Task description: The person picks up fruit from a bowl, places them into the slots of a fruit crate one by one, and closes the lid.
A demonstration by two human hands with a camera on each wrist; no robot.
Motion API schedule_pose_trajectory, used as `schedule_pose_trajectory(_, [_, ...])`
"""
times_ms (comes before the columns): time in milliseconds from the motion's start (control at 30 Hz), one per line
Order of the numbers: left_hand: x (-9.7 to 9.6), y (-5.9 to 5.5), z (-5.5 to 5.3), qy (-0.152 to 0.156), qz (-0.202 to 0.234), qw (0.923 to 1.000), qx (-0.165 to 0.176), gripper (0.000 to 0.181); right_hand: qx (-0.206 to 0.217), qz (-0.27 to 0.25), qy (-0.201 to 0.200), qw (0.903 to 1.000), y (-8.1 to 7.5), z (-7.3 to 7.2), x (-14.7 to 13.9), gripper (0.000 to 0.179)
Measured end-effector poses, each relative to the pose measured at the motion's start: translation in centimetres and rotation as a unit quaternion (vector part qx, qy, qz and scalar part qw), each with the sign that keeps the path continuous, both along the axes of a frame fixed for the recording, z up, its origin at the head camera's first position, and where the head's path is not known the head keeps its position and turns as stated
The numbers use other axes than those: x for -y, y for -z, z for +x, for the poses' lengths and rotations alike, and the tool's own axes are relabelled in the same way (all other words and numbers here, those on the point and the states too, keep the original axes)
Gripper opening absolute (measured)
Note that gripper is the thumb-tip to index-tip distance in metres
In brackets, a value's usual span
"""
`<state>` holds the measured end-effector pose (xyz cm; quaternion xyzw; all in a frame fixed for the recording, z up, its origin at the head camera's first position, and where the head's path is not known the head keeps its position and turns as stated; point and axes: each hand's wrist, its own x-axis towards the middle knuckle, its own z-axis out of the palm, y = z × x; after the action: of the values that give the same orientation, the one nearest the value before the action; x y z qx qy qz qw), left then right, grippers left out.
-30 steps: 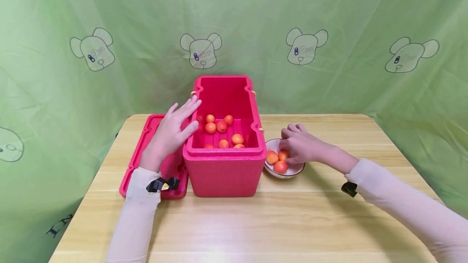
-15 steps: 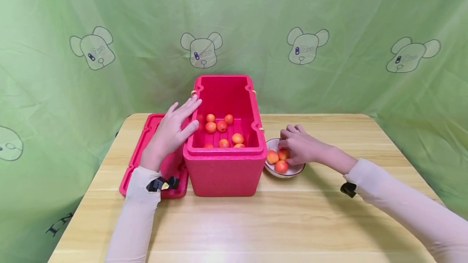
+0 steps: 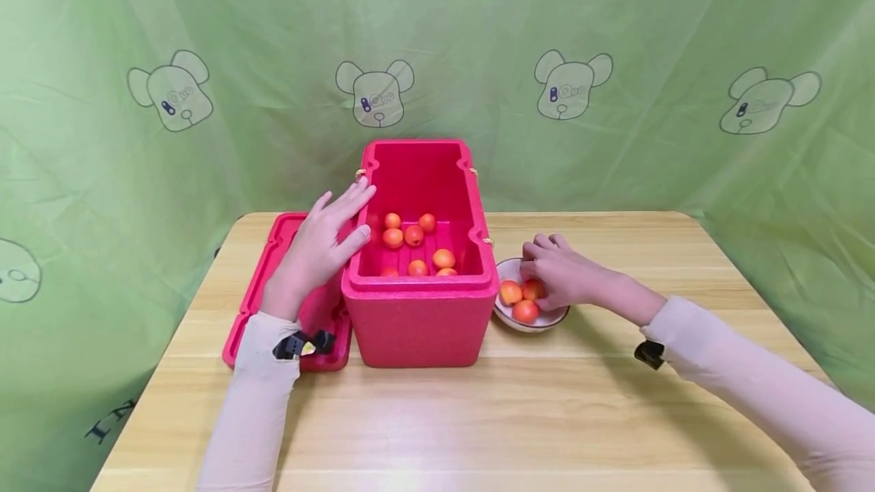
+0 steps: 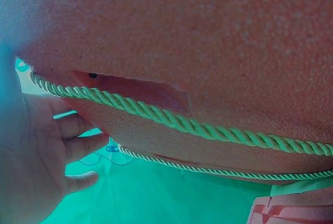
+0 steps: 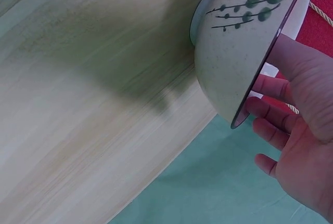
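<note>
My left hand (image 3: 317,249) lies with straight fingers against the left rim of a red-pink foam box (image 3: 420,329); in the left wrist view it is beside the outer wall and rope handle (image 4: 203,129). Several small round orange-red fruits (image 3: 393,238) lie on the box floor. To the right stands a white bowl (image 5: 229,57) with a dark rim and painted sprigs. My right hand (image 3: 563,272) reaches over its rim, thumb and fingers curled about an orange-red fruit (image 3: 533,289). Two more fruits (image 3: 525,311) sit beside it in the bowl.
The box's lid (image 3: 321,310) lies on the wooden table (image 3: 424,431) left of the box, partly under my left forearm. The bowl stands close against the box's right side. A green curtain (image 3: 472,14) with bear-head prints hangs behind the table.
The right hand stays in the bowl; its fingers shift slightly about the fruit, which moves a little to the right. The left hand has not moved.
</note>
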<state>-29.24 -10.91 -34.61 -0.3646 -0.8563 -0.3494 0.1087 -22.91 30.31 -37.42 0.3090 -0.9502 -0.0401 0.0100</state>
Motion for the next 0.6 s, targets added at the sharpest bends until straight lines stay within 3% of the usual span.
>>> schedule_pose_trajectory(600, [0.1, 0.0, 0.0, -0.001, -0.005, 1.0000, 0.000, 0.066, -0.017, -0.008, 0.002, 0.9998, -1.3, -0.1, -0.2, 0.027])
